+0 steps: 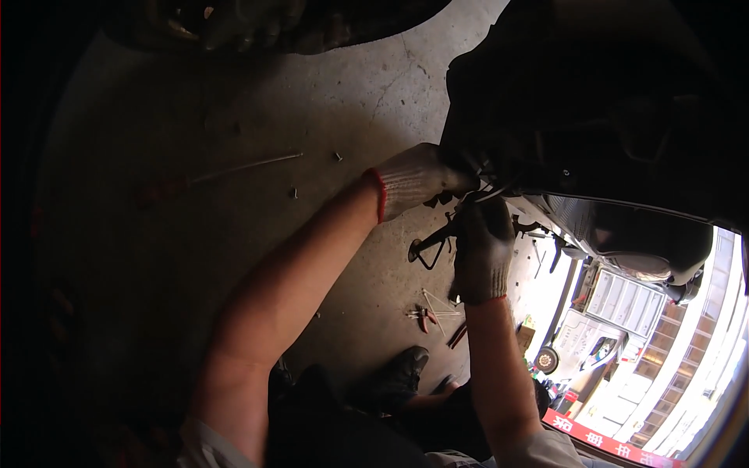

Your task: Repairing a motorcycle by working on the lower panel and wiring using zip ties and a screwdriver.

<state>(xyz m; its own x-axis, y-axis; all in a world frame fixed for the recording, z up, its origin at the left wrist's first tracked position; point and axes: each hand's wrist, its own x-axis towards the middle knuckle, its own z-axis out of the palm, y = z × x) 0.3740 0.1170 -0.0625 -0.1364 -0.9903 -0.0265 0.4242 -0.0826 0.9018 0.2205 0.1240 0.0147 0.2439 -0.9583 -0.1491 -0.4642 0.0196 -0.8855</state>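
Observation:
My left hand, in a pale knit glove with a red cuff and darkened fingers, reaches against the edge of a large black vehicle body. Its fingertips are bent in, close to a thin pale strip that looks like a cable tie. My right hand, gloved alike, comes up from below with its fingers curled around the lower end of that strip. Both hands nearly meet there. What lies behind the fingers is too dark to make out. A dark metal stand-like part juts out left of my right hand.
On the concrete floor lie a long screwdriver, two bolts, red-handled pliers and several pale thin ties. A shoe shows below. Outside at the right stands a white truck.

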